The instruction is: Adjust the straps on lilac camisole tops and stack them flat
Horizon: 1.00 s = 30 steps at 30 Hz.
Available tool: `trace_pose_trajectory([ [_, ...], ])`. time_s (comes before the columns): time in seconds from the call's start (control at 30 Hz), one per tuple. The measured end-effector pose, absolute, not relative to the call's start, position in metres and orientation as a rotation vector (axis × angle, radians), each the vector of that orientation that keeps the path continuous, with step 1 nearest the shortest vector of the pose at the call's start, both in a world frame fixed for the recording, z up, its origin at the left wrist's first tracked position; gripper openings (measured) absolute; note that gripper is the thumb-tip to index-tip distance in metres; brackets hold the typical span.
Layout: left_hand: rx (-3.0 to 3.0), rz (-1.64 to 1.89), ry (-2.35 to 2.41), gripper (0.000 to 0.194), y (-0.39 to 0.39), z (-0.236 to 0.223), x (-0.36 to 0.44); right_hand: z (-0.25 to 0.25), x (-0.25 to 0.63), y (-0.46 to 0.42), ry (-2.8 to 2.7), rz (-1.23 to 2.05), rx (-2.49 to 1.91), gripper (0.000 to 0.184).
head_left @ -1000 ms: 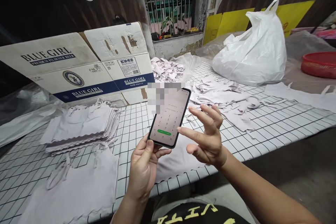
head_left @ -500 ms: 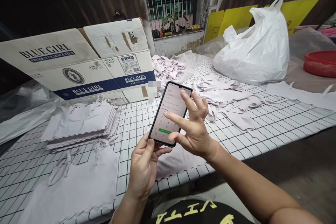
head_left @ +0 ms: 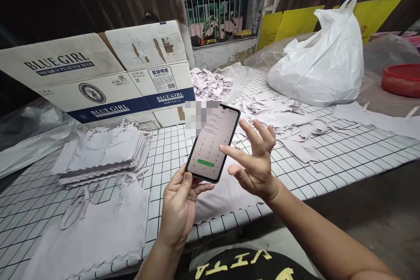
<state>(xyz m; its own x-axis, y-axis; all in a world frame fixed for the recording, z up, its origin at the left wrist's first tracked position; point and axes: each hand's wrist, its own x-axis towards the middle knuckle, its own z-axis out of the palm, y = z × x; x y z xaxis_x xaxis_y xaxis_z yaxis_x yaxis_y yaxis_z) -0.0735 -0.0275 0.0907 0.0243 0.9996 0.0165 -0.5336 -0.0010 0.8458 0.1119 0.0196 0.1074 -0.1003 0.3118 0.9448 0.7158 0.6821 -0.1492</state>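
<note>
My left hand (head_left: 180, 204) grips a smartphone (head_left: 210, 151) by its lower end, thumb in front and fingers beneath. The lit screen shows a dial pad with a green bar; a blurred patch covers its upper left. Fingers spread, my right hand (head_left: 256, 159) hovers at the phone's right side, the index fingertip at the right part of the dial pad. Whether that tip touches the glass I cannot tell. Behind and below the phone lies a pale lilac cloth piece (head_left: 226, 199). To the left is a pale lilac camisole top (head_left: 111, 223) laid flat, near a stack of similar tops (head_left: 105, 151).
A checked cloth (head_left: 288, 175) covers the table. Flattened beer cartons (head_left: 131, 87) stand along the back left. Loose lilac cloth pieces (head_left: 282, 118) and a cloth heap (head_left: 210, 83) lie behind the phone. A full white plastic bag (head_left: 321, 65) and a red basin (head_left: 402, 81) are at right.
My right hand has drawn back to the right, uncovering more of the screen. More lines of text now show above the dial pad. My left hand holds the phone in nearly the same place.
</note>
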Motion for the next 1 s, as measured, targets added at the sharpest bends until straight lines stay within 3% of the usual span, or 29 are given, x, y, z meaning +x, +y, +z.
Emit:
trace_pose_trajectory([
  [1.0, 0.766, 1.398, 0.772, 0.023, -0.029, 0.089, -0.072, 0.129, 0.112, 0.037, -1.629, -0.54, -0.966, 0.038],
])
